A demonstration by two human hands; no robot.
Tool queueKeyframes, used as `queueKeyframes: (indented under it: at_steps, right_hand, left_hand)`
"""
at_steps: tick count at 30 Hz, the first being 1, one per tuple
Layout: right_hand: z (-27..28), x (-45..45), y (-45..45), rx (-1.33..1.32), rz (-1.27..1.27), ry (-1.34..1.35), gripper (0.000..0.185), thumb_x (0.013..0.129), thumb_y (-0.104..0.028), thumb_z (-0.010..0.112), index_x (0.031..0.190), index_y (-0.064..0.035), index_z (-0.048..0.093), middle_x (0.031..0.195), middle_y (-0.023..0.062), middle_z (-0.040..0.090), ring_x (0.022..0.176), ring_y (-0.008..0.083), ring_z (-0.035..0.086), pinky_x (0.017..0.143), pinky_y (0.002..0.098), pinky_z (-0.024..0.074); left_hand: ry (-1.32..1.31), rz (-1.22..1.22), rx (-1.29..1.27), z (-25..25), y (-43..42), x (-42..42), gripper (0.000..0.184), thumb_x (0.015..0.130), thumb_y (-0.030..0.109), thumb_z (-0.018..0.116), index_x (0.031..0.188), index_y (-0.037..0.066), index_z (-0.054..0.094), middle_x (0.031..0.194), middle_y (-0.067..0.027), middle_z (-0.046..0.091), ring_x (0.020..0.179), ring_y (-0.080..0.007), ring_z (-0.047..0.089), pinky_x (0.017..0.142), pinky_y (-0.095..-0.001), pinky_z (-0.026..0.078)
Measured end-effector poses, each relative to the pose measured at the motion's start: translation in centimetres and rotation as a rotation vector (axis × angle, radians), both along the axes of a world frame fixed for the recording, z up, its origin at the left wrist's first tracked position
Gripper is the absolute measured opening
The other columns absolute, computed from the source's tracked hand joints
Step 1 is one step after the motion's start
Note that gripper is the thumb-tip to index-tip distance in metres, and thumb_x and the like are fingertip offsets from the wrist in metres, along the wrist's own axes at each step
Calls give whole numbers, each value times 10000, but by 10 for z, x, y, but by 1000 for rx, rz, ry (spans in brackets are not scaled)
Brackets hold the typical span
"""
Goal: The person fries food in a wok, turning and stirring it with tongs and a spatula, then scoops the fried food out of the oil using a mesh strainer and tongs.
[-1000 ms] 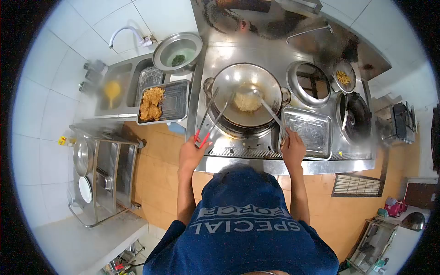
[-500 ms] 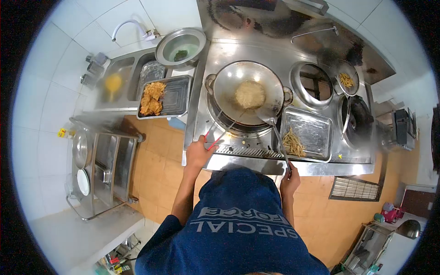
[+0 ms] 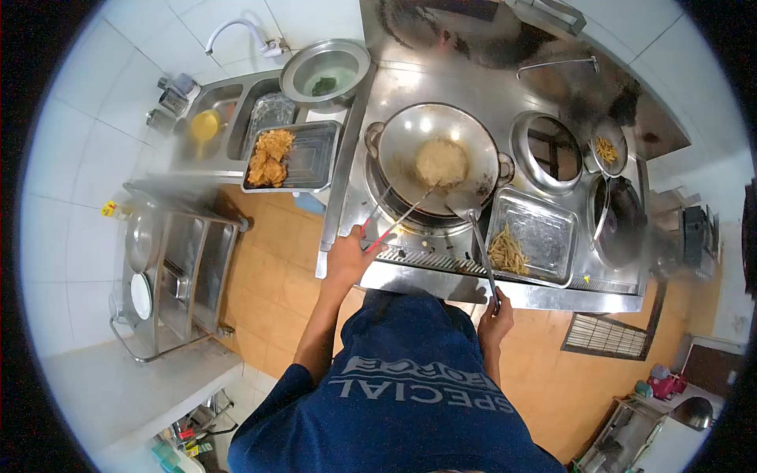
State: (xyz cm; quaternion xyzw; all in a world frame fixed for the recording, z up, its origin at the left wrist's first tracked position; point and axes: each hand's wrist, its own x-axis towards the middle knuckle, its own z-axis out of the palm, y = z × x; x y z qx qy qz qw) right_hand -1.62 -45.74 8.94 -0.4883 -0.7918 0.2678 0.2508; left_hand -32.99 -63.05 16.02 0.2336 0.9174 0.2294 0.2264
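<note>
My left hand (image 3: 348, 256) is closed around the red handles of metal tongs (image 3: 403, 218). The tongs' arms stand apart; one reaches into the wok (image 3: 406, 138), its tip at the near edge of a pale, bubbling patch of frying food (image 3: 441, 163) in oil. Closed around a long handle, my right hand (image 3: 494, 315) holds a metal ladle (image 3: 464, 205), whose bowl rests at the wok's near right rim. Beside the ladle handle lies a metal tray (image 3: 544, 236) with pale fried strips (image 3: 507, 252) at its left end.
Left of the stove, another tray (image 3: 315, 162) holds golden fried pieces (image 3: 269, 158). A metal bowl (image 3: 325, 72) of water and greens stands behind it, near the sink (image 3: 214, 102). On the right are a ring burner (image 3: 520, 146), a strainer (image 3: 605, 148) with fried strips and a dark pan (image 3: 619, 225).
The whole view has shifted slightly, so the stove and wok sit a little further right. Both hands keep their grips, with the tongs and ladle nearly unchanged relative to the wok.
</note>
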Motion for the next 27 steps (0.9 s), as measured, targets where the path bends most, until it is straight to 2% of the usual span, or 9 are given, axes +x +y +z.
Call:
queueKeyframes:
  at_steps: [8, 11, 13, 14, 17, 18, 22, 27]
  right_hand:
    - [-7, 4, -8, 4, 5, 22, 232, 916, -27, 591, 1139, -14, 653, 969, 159, 690, 831, 284, 664, 683, 355, 525]
    - [-9, 3, -7, -55, -13, 60, 233, 918, -46, 599, 1146, -40, 646, 942, 148, 692, 759, 275, 664, 625, 363, 509]
    - [-2, 1, -4, -256, 49, -100, 236, 917, -72, 606, 1152, -65, 633, 851, 155, 682, 674, 271, 653, 577, 374, 480]
    - [1, -1, -2, -255, 85, -117, 229, 938, -138, 601, 1156, -71, 618, 746, 167, 648, 619, 293, 635, 559, 398, 454]
    - [-2, -7, 2, -311, 172, -99, 212, 975, -192, 558, 1126, -56, 616, 688, 189, 618, 618, 341, 626, 563, 429, 450]
    - [-1, -9, 4, -373, 198, -97, 226, 1000, -239, 526, 1068, -39, 607, 690, 211, 614, 624, 404, 610, 562, 459, 442]
    - [3, -16, -2, -291, 137, -190, 253, 1004, -257, 526, 944, -14, 563, 691, 252, 596, 642, 460, 589, 547, 492, 418]
    - [-3, -14, -12, -301, 128, -170, 238, 992, -246, 550, 929, -17, 557, 649, 257, 579, 615, 461, 590, 527, 508, 407]
  left_hand:
    - [19, -44, -6, -9, -3, -1, 585, 790, 481, 761, 1086, -1, 611, 850, -239, 697, 847, -414, 684, 759, -482, 531]
    - [-24, -40, -17, -2, -1, -2, 573, 809, 481, 741, 1092, -2, 619, 824, -241, 691, 837, -414, 680, 752, -493, 525]
    - [-4, -44, -4, -1, 1, -3, 552, 842, 486, 704, 1091, -1, 629, 795, -239, 685, 827, -416, 677, 747, -503, 520]
    - [-5, -42, -1, -1, 2, -4, 552, 842, 486, 704, 1091, -1, 629, 795, -239, 685, 827, -416, 677, 747, -503, 520]
    - [58, -63, 16, -1, 2, -8, 534, 870, 489, 668, 1087, 2, 636, 797, -241, 681, 827, -427, 672, 744, -511, 517]
    - [53, -77, -1, -4, 2, -10, 522, 877, 485, 662, 1084, 6, 638, 802, -242, 681, 825, -431, 670, 743, -514, 518]
    - [47, -122, -85, -10, 1, -15, 505, 879, 482, 660, 1065, 13, 644, 820, -242, 683, 820, -431, 667, 736, -521, 521]
    - [41, -88, -5, -8, -2, -19, 513, 878, 504, 646, 1054, 22, 649, 813, -238, 686, 805, -437, 666, 740, -518, 527]
